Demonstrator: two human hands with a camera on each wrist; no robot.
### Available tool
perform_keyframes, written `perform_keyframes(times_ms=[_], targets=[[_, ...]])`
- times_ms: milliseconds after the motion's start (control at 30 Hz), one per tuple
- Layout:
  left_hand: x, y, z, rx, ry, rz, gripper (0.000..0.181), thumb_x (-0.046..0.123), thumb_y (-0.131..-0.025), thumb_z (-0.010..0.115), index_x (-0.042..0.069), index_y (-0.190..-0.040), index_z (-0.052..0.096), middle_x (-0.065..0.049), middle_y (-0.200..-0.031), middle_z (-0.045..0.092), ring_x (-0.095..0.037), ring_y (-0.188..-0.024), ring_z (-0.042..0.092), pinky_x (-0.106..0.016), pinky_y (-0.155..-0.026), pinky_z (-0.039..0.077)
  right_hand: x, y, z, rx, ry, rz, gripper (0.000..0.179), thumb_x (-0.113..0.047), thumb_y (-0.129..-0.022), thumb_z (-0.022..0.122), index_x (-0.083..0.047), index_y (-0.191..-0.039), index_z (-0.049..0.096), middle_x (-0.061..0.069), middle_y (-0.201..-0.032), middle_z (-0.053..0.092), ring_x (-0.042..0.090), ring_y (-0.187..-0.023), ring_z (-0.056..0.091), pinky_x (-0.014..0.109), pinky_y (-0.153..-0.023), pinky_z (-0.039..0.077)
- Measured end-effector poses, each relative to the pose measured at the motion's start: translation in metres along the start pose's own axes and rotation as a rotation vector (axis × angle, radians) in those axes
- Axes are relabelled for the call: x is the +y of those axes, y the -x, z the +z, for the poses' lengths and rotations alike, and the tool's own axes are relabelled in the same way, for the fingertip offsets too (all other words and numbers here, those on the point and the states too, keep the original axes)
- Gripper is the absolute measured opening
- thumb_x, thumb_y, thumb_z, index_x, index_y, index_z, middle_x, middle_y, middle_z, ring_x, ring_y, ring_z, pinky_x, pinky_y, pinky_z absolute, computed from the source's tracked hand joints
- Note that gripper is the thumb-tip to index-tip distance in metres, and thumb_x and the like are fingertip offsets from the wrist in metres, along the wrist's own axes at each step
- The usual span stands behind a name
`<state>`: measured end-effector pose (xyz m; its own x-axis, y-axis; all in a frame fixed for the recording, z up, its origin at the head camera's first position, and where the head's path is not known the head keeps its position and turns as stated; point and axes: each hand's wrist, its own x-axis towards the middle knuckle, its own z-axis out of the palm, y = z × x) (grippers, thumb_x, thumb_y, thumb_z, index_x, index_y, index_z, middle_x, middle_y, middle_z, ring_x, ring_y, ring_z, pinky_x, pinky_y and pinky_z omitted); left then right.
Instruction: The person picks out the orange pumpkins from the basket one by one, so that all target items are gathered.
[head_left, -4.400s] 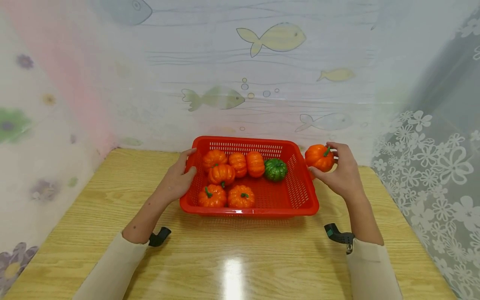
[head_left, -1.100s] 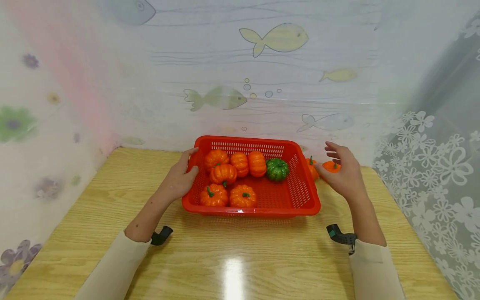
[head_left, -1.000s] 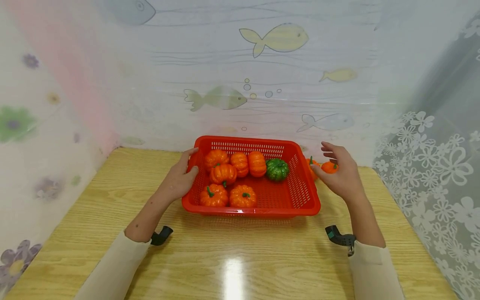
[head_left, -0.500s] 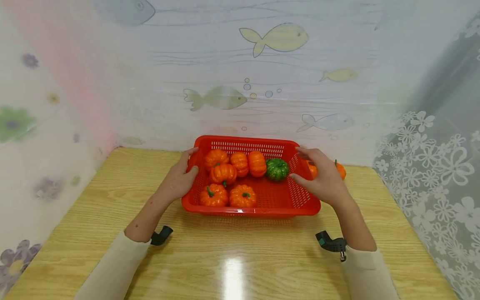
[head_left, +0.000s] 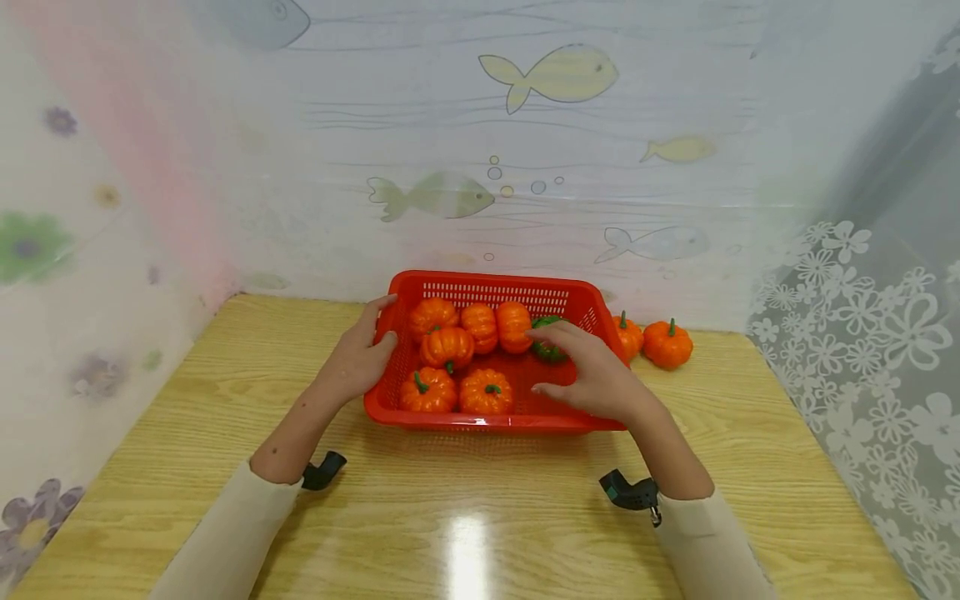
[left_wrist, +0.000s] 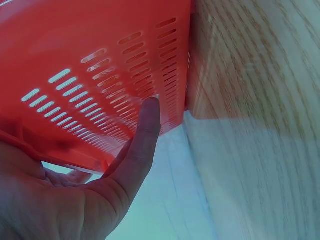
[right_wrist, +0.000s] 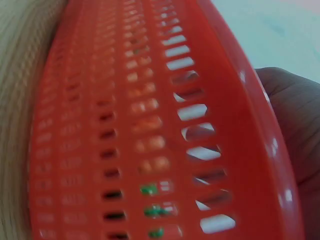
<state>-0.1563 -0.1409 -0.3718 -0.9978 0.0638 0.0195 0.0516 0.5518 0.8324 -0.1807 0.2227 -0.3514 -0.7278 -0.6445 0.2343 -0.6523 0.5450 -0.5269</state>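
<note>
A: Head view first: what is there

B: A red basket (head_left: 487,422) stands on the wood-grain tabletop (head_left: 525,508). In it are six orange pumpkins (head_left: 486,392), four clustered toward the back left and two by the front wall, plus one green pumpkin (head_left: 547,351) toward the back right

A: And outside it

B: Two other orange pumpkins (head_left: 667,344) sit on the tabletop just beside the basket's right end, stems up, one partly hidden by the rim

A: How do the hands stand

B: The left grip (head_left: 354,360) holds the basket's left rim, thumb and a finger over the edge. The right grip (head_left: 596,377) is loose, thumb and fingers apart around nothing, over the basket's right part. It hides some of the green pumpkin; whether a fingertip touches anything, I cannot tell. Both sleeves (head_left: 232,533) are pale, and behind is a wall (head_left: 570,75) with fish drawings

A: Now the left wrist view

B: The basket's slotted outer wall fills the upper left, tabletop to the right. One finger (left_wrist: 142,142) reaches along that wall, and the rim passes behind the hand

A: And the right wrist

B: Blurred: the slotted wall again, orange and green showing through the slots, with part of the right grip beyond the rim, its fingertips out of sight
</note>
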Motion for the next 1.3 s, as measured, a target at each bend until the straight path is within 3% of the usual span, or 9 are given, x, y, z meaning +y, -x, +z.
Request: perform_keyframes(times_ms=[200, 433, 900, 1300], targets=[[0.0, 0.001, 0.0, -0.004, 0.005, 0.001, 0.062, 0.019, -0.112, 0.041, 0.015, -0.169, 0.02, -0.024, -0.158, 0.046, -0.042, -0.131, 0.06, -0.057, -0.098, 0.058, -0.009, -0.009, 0.009, -0.099, -0.017, 0.005, 0.065, -0.02, -0.086, 0.091, -0.014, -0.144, 0.063, 0.002, -0.139, 0.064, 0.029, -0.124, 0.063, 0.047, -0.107, 0.053], [-0.002, 0.001, -0.001, 0.0, 0.005, 0.001, 0.061, 0.019, -0.112, 0.042, 0.017, -0.17, 0.02, -0.024, -0.156, 0.047, -0.042, -0.13, 0.061, -0.058, -0.097, 0.058, -0.017, -0.019, 0.018, -0.194, -0.004, 0.017, 0.067, -0.023, -0.086, 0.091, -0.016, -0.147, 0.062, 0.0, -0.148, 0.061, 0.027, -0.14, 0.053, 0.05, -0.117, 0.044], [-0.003, 0.0, 0.0, 0.002, -0.005, 0.013, 0.061, 0.019, -0.112, 0.041, 0.016, -0.169, 0.02, -0.024, -0.157, 0.046, -0.042, -0.132, 0.06, -0.058, -0.099, 0.058, -0.027, -0.037, 0.031, -0.306, -0.012, -0.016, 0.063, -0.019, -0.087, 0.09, -0.012, -0.144, 0.064, 0.004, -0.146, 0.063, 0.025, -0.14, 0.054, 0.047, -0.119, 0.043], [-0.003, -0.001, 0.001, 0.001, 0.001, 0.007, 0.061, 0.019, -0.112, 0.041, 0.017, -0.169, 0.021, -0.024, -0.157, 0.047, -0.042, -0.131, 0.061, -0.057, -0.097, 0.058, -0.027, -0.038, 0.037, -0.339, -0.001, 0.109, 0.063, -0.02, -0.086, 0.09, -0.016, -0.144, 0.065, 0.001, -0.146, 0.063, 0.024, -0.139, 0.055, 0.046, -0.12, 0.043]])
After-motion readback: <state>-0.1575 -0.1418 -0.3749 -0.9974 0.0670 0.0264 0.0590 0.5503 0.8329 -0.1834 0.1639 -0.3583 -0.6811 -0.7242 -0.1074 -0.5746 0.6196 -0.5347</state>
